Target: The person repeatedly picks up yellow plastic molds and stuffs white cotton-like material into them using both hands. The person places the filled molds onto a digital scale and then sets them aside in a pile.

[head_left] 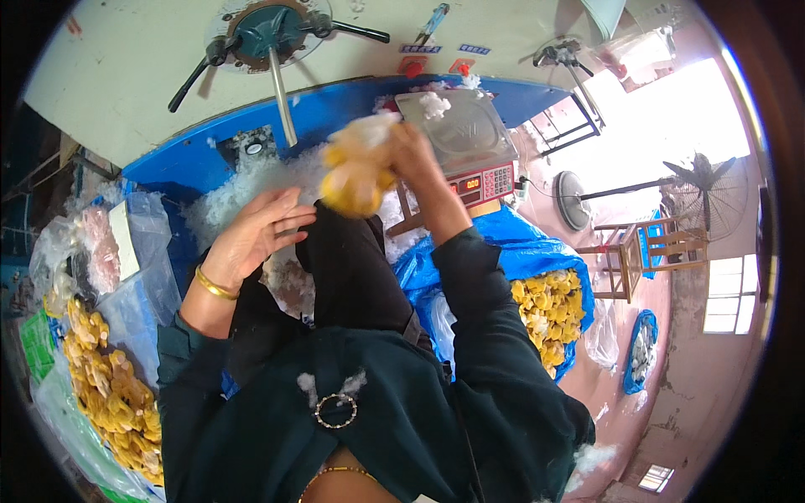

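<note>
A yellow and pale plush toy [360, 172], blurred by motion, hangs in front of the blue trough. My right hand [412, 159] grips it from its right side. To its left is my left hand [264, 230], fingers stretched out and apart, with nothing in them and a gap to the toy. White fluffy stuffing [243, 180] lies in the blue trough [184, 134] beyond my hands. A metal tube [283, 101] points down from the machine's dark round hub [268, 33], above the toy.
A scale [482, 184] with a metal pan stands right of my right hand. Yellow plush pieces fill a blue bag [579, 335] at right and lie in a heap [109, 394] at left. Farther right are a wooden chair [620, 260] and a standing fan [703, 189].
</note>
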{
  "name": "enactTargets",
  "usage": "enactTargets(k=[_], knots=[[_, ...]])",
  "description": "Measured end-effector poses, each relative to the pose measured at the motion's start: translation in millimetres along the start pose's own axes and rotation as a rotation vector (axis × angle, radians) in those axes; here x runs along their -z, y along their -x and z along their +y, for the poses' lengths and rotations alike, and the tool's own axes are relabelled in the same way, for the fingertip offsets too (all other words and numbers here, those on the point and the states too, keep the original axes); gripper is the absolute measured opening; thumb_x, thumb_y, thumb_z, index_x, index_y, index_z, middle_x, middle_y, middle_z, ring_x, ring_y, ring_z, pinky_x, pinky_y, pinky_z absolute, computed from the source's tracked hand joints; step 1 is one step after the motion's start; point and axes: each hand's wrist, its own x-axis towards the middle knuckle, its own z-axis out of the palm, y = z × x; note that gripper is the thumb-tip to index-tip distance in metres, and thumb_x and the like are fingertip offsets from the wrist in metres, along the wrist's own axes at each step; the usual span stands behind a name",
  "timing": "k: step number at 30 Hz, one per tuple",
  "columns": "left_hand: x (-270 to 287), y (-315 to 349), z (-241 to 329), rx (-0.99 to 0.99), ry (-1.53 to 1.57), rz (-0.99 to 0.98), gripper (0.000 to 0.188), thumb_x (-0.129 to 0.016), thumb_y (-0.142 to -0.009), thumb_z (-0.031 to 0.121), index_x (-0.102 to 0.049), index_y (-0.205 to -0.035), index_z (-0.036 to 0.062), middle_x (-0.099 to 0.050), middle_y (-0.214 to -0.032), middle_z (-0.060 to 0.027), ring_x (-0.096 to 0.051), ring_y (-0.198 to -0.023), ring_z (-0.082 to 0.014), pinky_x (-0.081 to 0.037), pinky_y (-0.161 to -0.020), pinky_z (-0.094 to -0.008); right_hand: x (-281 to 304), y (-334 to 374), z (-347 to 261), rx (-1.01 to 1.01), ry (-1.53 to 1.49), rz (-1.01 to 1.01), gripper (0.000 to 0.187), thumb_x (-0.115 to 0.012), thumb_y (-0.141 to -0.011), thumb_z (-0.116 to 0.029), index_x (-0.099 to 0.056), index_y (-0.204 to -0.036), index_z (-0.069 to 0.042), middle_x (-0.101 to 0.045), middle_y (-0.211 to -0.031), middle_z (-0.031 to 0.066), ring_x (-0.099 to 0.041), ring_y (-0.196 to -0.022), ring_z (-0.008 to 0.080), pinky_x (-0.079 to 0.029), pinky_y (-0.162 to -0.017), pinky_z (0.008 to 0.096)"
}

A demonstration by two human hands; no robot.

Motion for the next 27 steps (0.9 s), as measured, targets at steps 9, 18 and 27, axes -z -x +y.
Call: enactTargets(k=[9, 18, 27], knots=[[32.0, -4.2, -22.9, 0.043, 0.018, -0.06, 0.027, -0.055, -0.094, 0.025, -0.06, -0.107, 0.0018, -0.066, -0.101, -0.0123, -0.064, -0.092, -0.0186, -0.052, -0.081, -0.0308, 192.4, -2.4, 138.5, -0.677, 0.483, 0.465, 0.065, -0.042, -0.089, -0.05, -0.058, -0.109, 0.009, -0.058, -0.109, 0.0349, -0.055, -0.11, 0.0444, -0.042, -0.095, 0.0457], [59.2, 6.6, -59.5, 0.123, 0.092, 0.083, 0.025, -0.053, -0.096, 0.023, -0.061, -0.107, 0.0012, -0.066, -0.098, -0.0111, -0.064, -0.088, -0.0181, -0.052, -0.078, -0.0291, 147.5, 94.3, 70.3, -0.203, 0.87, 0.526, 0.053, -0.063, -0.08, -0.019, -0.046, -0.128, -0.004, -0.05, -0.125, 0.0202, -0.05, -0.115, 0.038, -0.043, -0.093, 0.0447], [63.3, 17.9, -71.5, 0.109, 0.113, 0.089, 0.022, -0.053, -0.096, 0.022, -0.061, -0.106, 0.0036, -0.066, -0.098, -0.0088, -0.064, -0.087, -0.0161, -0.051, -0.078, -0.028, 141.0, 25.6, 61.1, 0.019, 0.851, 0.151, 0.059, -0.072, -0.072, -0.018, -0.051, -0.128, -0.015, -0.058, -0.118, 0.017, -0.059, -0.103, 0.0377, -0.047, -0.09, 0.0415]])
